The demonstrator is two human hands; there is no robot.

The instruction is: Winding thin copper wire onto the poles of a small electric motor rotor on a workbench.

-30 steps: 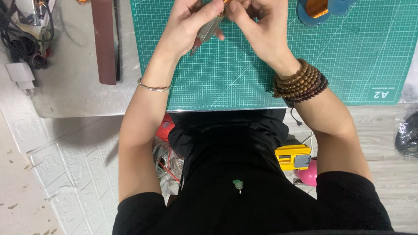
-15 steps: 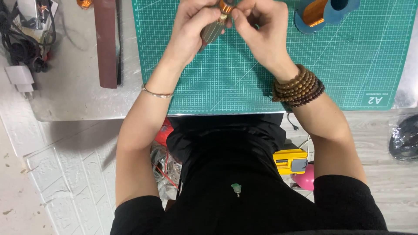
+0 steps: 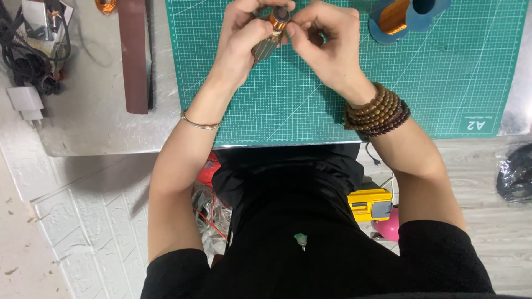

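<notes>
Head view, small copper-wound coil [image 3: 277, 21], grey ribbed body, pinched by left hand [image 3: 239, 41], right hand [image 3: 327, 47]

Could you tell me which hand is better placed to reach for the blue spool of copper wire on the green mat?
The right hand, I would judge. The blue spool lies on its side of the green mat, with bare mat between. The left hand grips the small copper-wound part and would have to cross over.

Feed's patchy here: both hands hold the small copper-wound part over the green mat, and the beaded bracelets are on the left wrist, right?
Not quite. The head view shows the beaded bracelets on the right wrist; the left wears a thin bangle. Both hands do hold the copper-wound part over the green mat.
</notes>
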